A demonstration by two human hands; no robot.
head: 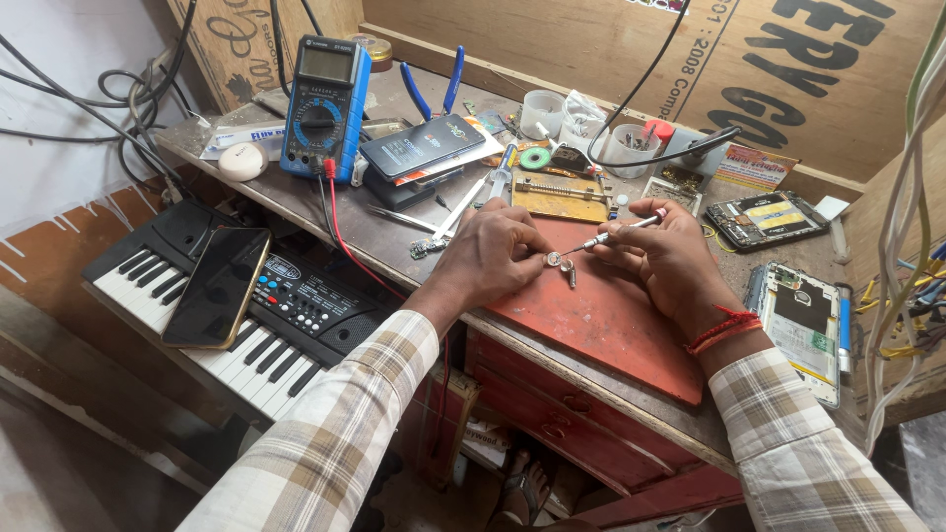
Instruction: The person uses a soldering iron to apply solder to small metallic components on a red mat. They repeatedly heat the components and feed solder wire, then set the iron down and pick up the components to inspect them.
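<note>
While the left hand (490, 258) pinched the small round metal part (554, 260) on the red mat (601, 315), the right hand (665, 251) w/ fingers closed on the thin screwdriver (616, 232) probably needed a steady, upright tip.

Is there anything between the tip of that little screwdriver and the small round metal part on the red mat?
Nothing visible. The right hand holds the screwdriver, tip aimed at the small round metal part on the red mat. The left hand steadies that part from the other side, fingers beside it, not across the tip's path.
</note>
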